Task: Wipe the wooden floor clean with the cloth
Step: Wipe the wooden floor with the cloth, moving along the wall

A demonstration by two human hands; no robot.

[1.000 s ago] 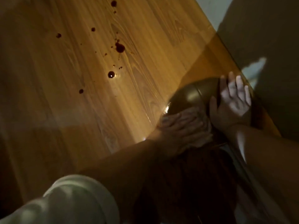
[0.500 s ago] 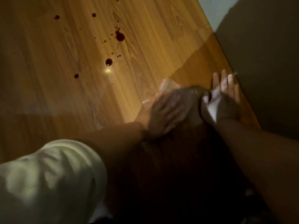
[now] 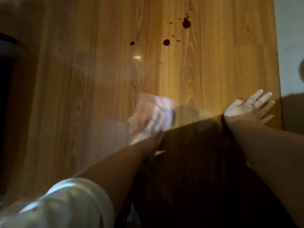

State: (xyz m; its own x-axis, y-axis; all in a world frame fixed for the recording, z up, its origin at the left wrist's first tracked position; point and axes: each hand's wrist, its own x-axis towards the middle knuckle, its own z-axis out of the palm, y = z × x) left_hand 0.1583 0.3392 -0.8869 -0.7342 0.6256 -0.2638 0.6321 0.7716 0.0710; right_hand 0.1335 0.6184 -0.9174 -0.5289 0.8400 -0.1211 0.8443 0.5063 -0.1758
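The wooden floor (image 3: 213, 71) runs away from the person in long honey-coloured boards, brightly lit in its far part and in deep shadow close to the body. The pale cloth (image 3: 146, 98) lies on the boards near the middle of the view, just at the edge of that shadow. The left hand (image 3: 153, 123) is on top of it, reaching out from a bare forearm and a light rolled sleeve (image 3: 65, 203). Hand and cloth are both smeared by motion blur (their outlines run together), so whether the fingers are curled into the fabric or lying flat on it cannot be told.

The right hand (image 3: 248, 109) rests on the floor to the right of the cloth and apart from it, fingers (image 3: 263, 98) straight and spread wide, holding nothing. It is close to the floor's right edge, where the boards meet a pale wall (image 3: 292, 46).

Beyond the cloth, well apart from it, dark red spots mark the wood: a large splash (image 3: 186, 23) farthest away with small specks round it, and two round drops (image 3: 166, 42) (image 3: 132, 43) nearer. A dark, blurred shape (image 3: 6, 96) fills the left edge.
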